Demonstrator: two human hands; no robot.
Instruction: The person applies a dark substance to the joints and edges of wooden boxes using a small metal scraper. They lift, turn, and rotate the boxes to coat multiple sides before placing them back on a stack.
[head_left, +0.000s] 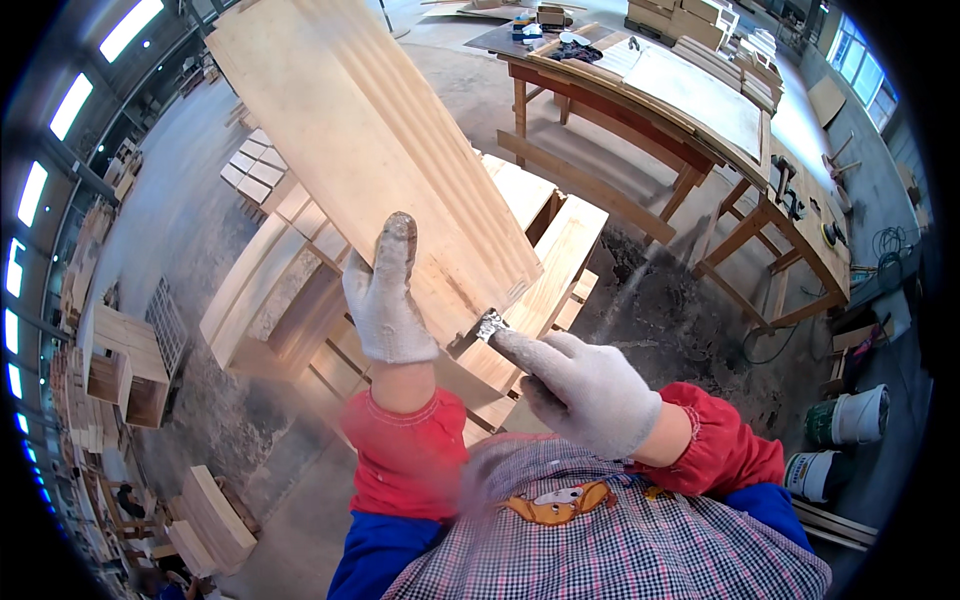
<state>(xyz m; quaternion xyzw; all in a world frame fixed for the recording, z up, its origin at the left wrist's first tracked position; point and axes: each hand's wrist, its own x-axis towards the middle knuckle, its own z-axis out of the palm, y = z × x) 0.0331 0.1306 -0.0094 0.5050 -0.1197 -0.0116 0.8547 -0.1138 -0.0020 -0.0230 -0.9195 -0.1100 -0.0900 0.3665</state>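
Observation:
A long pale wooden board [370, 140] with shallow lengthwise grooves slants up and away from me, its near end by my hands. My left hand [393, 300], in a white glove with dirty fingertips, grips the board at its near left edge, one finger lying on its face. In my gloved right hand [585, 390] is a small scraper [490, 325], with a silvery crumpled-looking part and a dark blade-like edge. It meets the board's near end, beside a brownish streak. My right fingers are closed around it; part of the tool is hidden by them.
Below the board are stacked wooden pieces [570, 245]. A wooden workbench [620, 115] with a white panel stands far right, near a smaller table [790, 235] with tools. Two buckets [860, 415] sit at right. Wooden boxes [130, 360] and more planks [215, 515] lie left.

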